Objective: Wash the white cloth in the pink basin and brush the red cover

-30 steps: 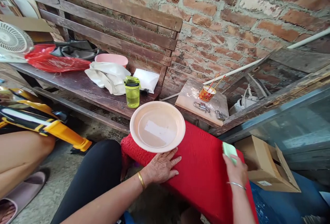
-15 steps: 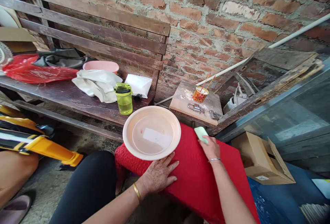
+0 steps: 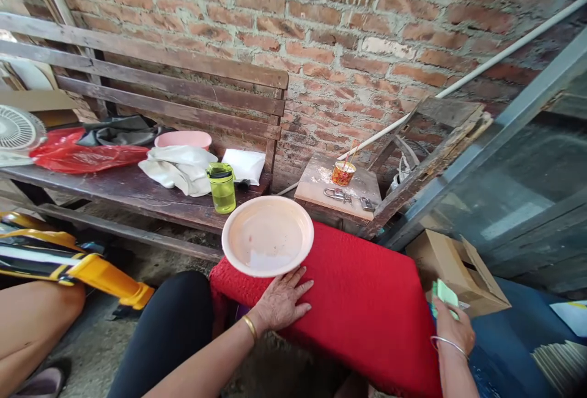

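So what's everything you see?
Basin: one, peach, on cover
Cover: one, red, centre
Pad: one, pale green, in right hand
Bench: one, brown, left
Bottle: one, green, on bench
Packet: one, white, on bench
Crumpled cloth: one, white, on bench
Tub: one, pink, on bench
Bag: one, red, on bench
Fan: one, white, far left
Stand: one, brown, by brick wall
Cup: one, red-patterned, on stand
Padlock: at least one, grey, on stand
Box: one, brown, right
Pipe: one, white, along wall
Unclear object: one, yellow-black, left
Slipper: one, mauve, lower left
Trouser leg: one, black, bottom
Left hand: one, gold bangle, by basin
Right hand: one, silvery bangle, right
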The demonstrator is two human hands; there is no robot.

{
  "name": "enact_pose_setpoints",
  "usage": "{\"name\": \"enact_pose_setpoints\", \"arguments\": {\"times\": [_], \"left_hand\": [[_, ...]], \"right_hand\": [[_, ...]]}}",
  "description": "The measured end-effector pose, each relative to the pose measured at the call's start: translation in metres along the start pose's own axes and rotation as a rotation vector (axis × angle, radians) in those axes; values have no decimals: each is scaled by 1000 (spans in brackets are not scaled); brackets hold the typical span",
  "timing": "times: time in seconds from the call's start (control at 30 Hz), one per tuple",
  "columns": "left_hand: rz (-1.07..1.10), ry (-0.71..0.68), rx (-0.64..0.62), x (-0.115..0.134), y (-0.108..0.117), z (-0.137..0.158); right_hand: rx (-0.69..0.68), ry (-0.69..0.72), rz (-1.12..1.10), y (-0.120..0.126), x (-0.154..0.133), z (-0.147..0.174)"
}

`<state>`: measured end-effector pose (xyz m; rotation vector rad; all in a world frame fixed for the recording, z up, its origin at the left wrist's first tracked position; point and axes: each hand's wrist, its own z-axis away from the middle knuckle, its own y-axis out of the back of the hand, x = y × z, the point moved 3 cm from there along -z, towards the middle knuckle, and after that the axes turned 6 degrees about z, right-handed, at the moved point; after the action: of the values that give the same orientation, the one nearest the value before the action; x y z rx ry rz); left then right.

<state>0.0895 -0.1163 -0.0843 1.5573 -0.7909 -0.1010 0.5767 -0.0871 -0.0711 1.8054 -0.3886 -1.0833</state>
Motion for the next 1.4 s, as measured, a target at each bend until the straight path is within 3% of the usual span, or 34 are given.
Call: {"name": "enact_pose_setpoints", "arguments": {"times": [0.07,0.13,0.23,0.37,0.43,0.53,0.73,0.83,0.93,1.03,1.27,1.33,1.4], "left_hand": [[-9,12,-22,-1,1,-1],[-23,21,-33,-2,1,-2],[-41,18,-39,-3,2,-3],[-68,40,-78,-3,3,-5],[-76,46,-87,-4,4,-6],[-68,30,-70,-5,3,-7],[-45,40,-77,-7,0,-7],[-46,35,-58,-5,1,-7],[-47,43,-38,-3,2,-7],[-50,57,-46,-2,3,-7],[-74,47,-33,-7,0,-7],[-87,49,-42,-9,0,-7],[-101,49,-57,-10,-1,-8]], "right_hand": [[-77,90,-24,-3,-43,39],[-192,336,3,-11,-96,87],[-301,577,-41,-29,-161,163],[-390,790,-47,-49,-198,228],[-410,812,0,-49,-195,229],[-396,712,116,-33,-166,189],[-299,294,327,26,-49,65],[-247,33,243,37,4,32],[-234,-25,102,28,19,32],[-242,142,40,10,-9,64],[-262,926,50,-14,-108,210],[-289,1026,76,-17,-117,231],[-296,1013,112,-16,-116,229]]}}
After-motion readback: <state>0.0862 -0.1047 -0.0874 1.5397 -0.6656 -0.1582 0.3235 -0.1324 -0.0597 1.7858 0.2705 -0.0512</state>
